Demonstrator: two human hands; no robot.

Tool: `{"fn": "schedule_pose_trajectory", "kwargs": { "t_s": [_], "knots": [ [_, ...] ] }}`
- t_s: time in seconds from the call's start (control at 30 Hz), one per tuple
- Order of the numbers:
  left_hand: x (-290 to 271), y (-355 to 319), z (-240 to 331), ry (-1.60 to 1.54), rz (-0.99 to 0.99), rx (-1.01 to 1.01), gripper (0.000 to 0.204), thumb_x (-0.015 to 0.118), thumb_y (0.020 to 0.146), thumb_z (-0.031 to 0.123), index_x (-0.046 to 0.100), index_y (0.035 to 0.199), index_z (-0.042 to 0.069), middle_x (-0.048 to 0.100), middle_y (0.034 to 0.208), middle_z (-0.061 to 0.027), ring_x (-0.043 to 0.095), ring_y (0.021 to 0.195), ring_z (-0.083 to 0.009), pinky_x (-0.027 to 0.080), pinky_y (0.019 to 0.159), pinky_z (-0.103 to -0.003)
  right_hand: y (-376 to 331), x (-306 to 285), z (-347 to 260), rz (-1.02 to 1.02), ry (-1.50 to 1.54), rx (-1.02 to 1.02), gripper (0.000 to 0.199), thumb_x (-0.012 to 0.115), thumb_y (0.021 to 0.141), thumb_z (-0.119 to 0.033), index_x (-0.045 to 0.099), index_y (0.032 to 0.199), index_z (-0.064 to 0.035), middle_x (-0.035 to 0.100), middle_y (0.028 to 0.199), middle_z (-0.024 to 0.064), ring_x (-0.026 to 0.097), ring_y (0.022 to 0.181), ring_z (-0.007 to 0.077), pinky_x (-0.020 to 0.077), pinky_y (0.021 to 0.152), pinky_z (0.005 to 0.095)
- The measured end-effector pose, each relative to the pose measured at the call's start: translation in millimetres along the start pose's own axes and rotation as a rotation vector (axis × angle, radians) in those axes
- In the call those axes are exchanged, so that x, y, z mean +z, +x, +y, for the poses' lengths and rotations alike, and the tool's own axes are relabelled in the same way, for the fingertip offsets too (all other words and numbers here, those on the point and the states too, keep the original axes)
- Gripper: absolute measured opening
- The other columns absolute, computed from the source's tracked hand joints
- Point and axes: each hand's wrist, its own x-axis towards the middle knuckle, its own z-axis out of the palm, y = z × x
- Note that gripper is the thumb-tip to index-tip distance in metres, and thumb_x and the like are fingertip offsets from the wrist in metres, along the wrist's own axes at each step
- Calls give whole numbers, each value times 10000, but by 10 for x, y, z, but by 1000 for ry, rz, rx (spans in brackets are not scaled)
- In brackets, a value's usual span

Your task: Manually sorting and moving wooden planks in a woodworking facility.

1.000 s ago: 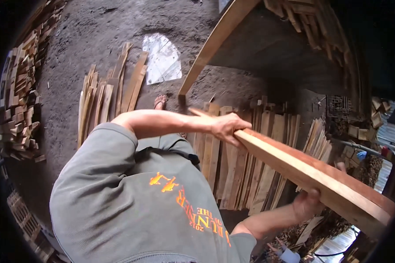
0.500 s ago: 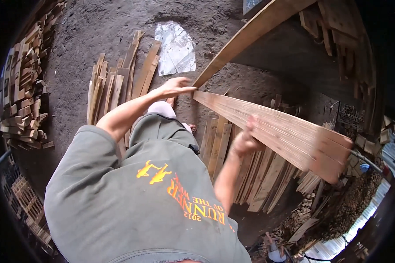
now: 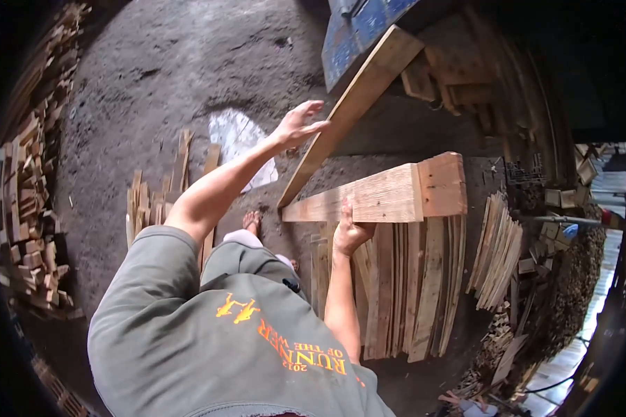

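The right hand (image 3: pixel 350 233) grips the lower edge of a thick wooden beam (image 3: pixel 382 194), fingers curled up over its near face and thumb underneath, holding it level above the ground. The beam runs from near the person's bare foot (image 3: pixel 252 222) out to the right, where its sawn end shows a paler block of grain.

The left hand (image 3: pixel 298 125) is raised and spread wide, fingers splayed, holding nothing — its fingertips lie right at the edge of a long plank (image 3: pixel 355 111) that leans at a slant from the ground up toward a blue metal sheet (image 3: pixel 355 31); whether they actually touch it, I cannot tell.

Below the beam, a row of flat boards (image 3: pixel 396 292) lies side by side on the dirt floor (image 3: pixel 153 76). A smaller bundle of thin slats (image 3: pixel 497 250) fans out just to the right of them, and another loose pile of slats (image 3: pixel 156 201) lies to the left of the foot. Stacked wood offcuts (image 3: pixel 28 201) line the far left edge.
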Motion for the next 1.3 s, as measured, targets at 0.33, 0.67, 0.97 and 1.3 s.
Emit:
{"fn": "schedule_pose_trajectory", "kwargs": {
  "t_s": [0.33, 0.67, 0.97, 1.3],
  "knots": [
    [71, 740, 423, -152, -379, 71, 310, 694, 855, 124, 621, 1148, 54, 687, 987, -34, 604, 901, -107, 503, 782, -319, 427, 558, 25, 23, -117, 146, 429, 814, 748, -197, 620, 1074, 3, 649, 1045, 193, 632, 946, 362, 500, 839, 435],
    [69, 30, 677, -111, -549, 188, 250, 675, 837, 123, 571, 1042, 24, 647, 828, -125, 633, 770, -188, 517, 686, -360, 438, 624, -71, 56, -145, 174, 492, 819, 759, -233, 597, 1105, 38, 637, 1022, 230, 631, 917, 403, 508, 780, 444],
    [46, 509, 469, -136, -153, 51, 189, 671, 842, 74, 629, 1018, 19, 662, 856, -72, 676, 826, -162, 547, 710, -306, 472, 577, 64, 36, -199, 155, 502, 818, 746, -241, 584, 1106, 19, 636, 1026, 213, 627, 920, 393, 502, 799, 447],
    [357, -216, 1314, -203, -76, 348, 889, 740, 764, 511, 379, 1403, 10, 454, 1348, -207, 480, 1244, -313, 420, 1024, -460, 288, 362, 153, 64, -128, 251, 468, 793, 748, -170, 573, 1114, 21, 624, 1019, 238, 616, 948, 413, 508, 809, 449]
  ]
}}
